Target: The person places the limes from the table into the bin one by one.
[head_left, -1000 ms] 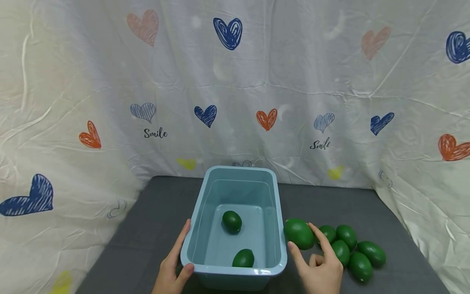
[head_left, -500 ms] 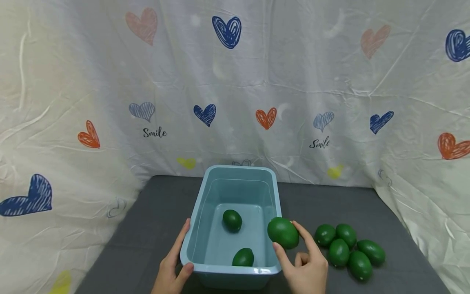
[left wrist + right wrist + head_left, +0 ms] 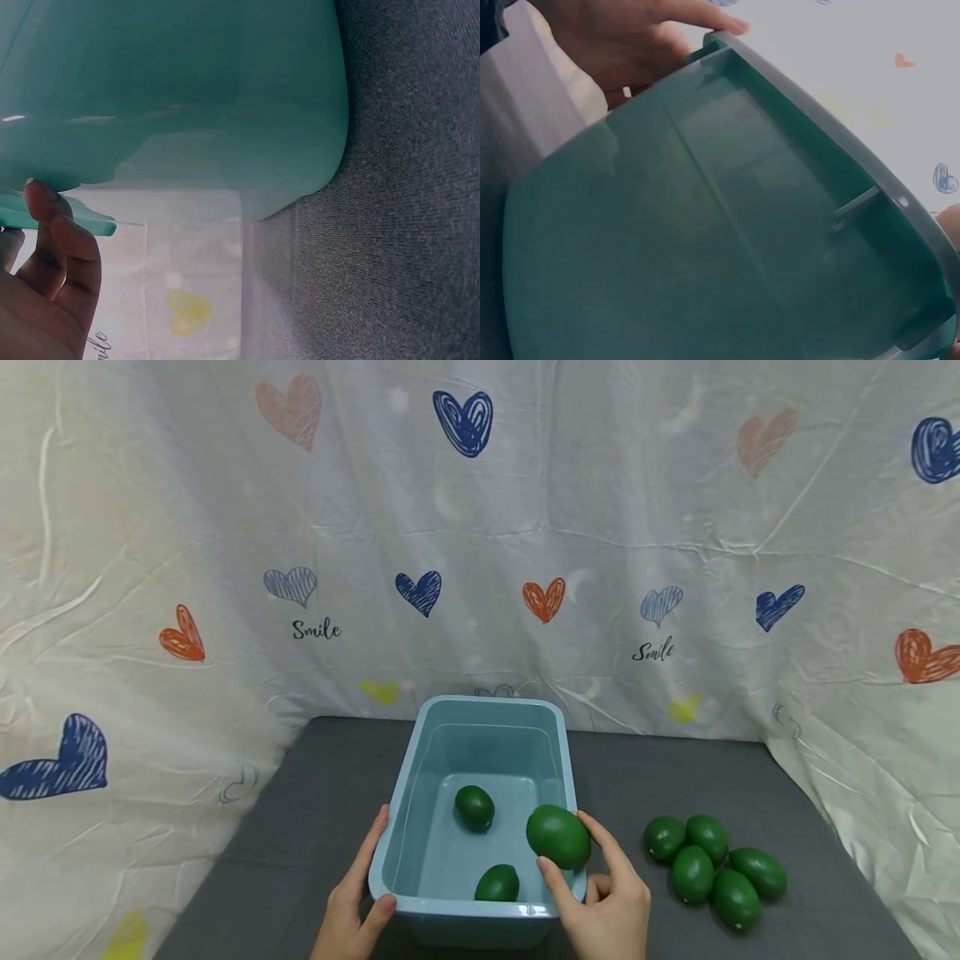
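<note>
My left hand (image 3: pixel 352 893) grips the near left corner of a light blue plastic basin (image 3: pixel 397 827), thumb at the front rim and fingers along the left side. In the left wrist view its curled fingers (image 3: pixel 75 247) are at the rim. My right hand (image 3: pixel 607 893) pinches a dark green lime (image 3: pixel 558 837) between thumb and fingers, over the basin's right rim near the front. Inside the basin lie two more limes, one mid-floor (image 3: pixel 474 808) and one near the front wall (image 3: pixel 497 883). The right wrist view shows mostly the basin's outer wall (image 3: pixel 667 225).
Several limes (image 3: pixel 692 874) lie in a cluster on the dark grey tabletop (image 3: pixel 637 777), right of the basin. Behind the table hangs a pale curtain (image 3: pixel 480 527) printed with hearts.
My right hand has carried the lime leftward from beside the basin to over its right rim, away from the cluster. The left hand and the basin stay in place.
</note>
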Demonstrator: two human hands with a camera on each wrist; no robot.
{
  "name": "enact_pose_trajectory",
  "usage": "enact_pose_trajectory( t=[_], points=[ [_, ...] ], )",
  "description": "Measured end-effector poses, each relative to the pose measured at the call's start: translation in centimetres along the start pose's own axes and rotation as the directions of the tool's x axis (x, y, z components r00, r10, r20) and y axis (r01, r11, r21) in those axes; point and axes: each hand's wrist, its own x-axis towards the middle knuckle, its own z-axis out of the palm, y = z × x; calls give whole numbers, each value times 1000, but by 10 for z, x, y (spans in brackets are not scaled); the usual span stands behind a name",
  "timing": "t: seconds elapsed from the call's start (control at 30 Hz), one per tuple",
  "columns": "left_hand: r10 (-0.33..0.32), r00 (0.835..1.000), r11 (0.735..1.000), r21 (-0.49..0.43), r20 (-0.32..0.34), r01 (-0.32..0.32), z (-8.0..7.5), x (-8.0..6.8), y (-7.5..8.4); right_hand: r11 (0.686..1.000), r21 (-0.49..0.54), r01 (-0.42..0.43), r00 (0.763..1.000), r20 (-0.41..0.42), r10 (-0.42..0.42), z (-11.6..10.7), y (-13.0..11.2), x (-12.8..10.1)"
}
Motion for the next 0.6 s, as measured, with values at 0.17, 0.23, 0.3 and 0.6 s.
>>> enact_pose_trajectory(
  t=[0.17, 0.23, 0.3, 0.6],
  points=[
    [-23, 1000, 1000, -9, 6, 23, 0, 1, 0, 999, 47, 15, 999, 28, -16, 0, 3, 1],
    [-19, 1000, 1000, -9, 8, 19, 0, 1, -1, 998, 61, 16, 999, 39, -18, 0, 4, 1],
    [-7, 1000, 1000, -5, 7, 7, 0, 0, -2, 998, 62, 12, 999, 45, -15, 0, 4, 1],
    [22, 1000, 999, -33, 6, -21, 2, 0, -6, 999, 38, 5, 999, 48, -7, -1, 5, 1]
  ],
)
